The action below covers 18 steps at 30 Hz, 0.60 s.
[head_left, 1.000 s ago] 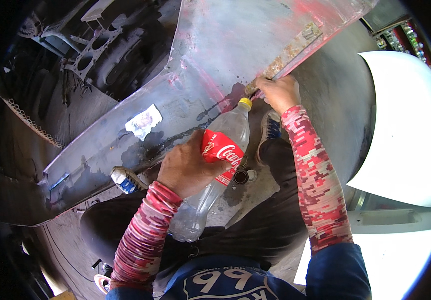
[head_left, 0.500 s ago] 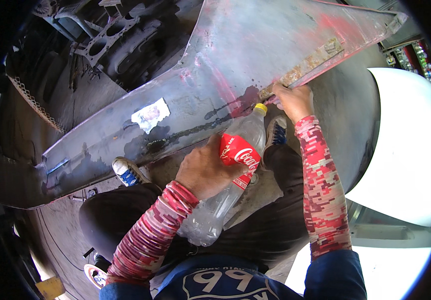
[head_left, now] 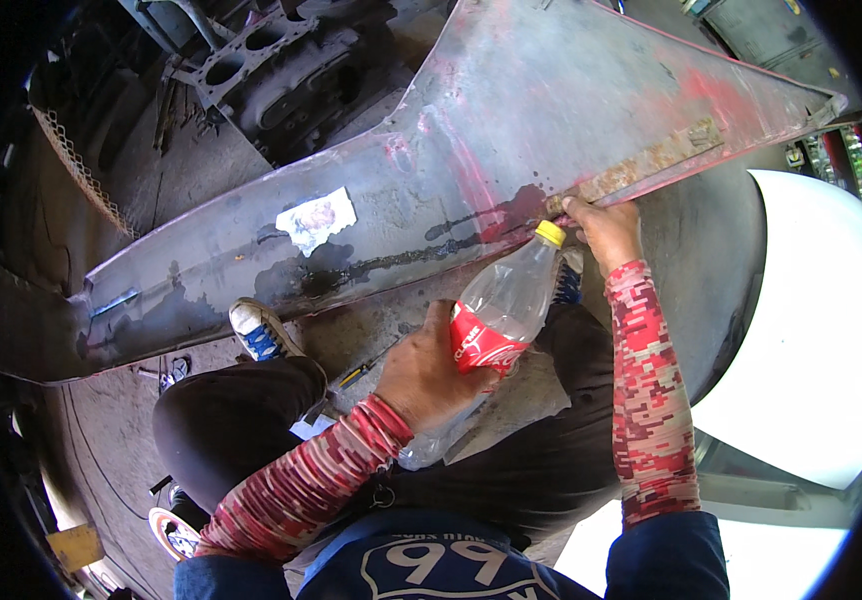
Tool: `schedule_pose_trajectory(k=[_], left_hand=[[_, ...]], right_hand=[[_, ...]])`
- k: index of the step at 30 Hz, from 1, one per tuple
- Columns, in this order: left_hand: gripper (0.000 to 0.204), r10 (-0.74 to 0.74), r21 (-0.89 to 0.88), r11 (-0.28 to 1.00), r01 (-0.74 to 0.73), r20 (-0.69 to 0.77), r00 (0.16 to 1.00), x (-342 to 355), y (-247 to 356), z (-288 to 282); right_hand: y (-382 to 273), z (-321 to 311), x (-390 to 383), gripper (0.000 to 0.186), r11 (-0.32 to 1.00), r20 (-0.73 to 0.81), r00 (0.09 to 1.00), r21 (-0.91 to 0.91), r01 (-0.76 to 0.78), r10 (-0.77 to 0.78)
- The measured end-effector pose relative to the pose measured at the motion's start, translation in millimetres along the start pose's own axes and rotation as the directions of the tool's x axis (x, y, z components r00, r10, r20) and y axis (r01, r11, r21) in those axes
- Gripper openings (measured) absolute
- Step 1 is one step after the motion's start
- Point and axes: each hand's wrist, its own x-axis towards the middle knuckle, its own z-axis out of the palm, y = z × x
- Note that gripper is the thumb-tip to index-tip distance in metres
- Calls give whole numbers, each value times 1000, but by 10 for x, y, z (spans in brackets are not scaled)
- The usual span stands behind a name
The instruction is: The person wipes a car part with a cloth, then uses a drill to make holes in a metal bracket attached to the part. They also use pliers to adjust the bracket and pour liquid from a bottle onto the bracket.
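Head view looks down at 2 hands near a big grey metal panel with red marks. Left hand is wrapped tight around a clear plastic bottle with a red label. Its yellow cap points up at the panel's lower edge. Right hand is curled and presses on the rusty strip along that edge, just beside the cap. A torn white sticker sits on the panel. A blue and white shoe rests on the ground below.
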Motion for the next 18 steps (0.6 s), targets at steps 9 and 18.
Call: schedule_pose_trajectory(k=[9, 18], left_hand=[[78, 50, -125, 989, -79, -219, 974, 45, -243, -73], [75, 66, -77, 993, -92, -286, 956, 58, -65, -196]], right_hand=[[48, -169, -2, 19, 965, 54, 970, -101, 243, -238], [179, -88, -19, 29, 962, 29, 966, 111, 251, -255]])
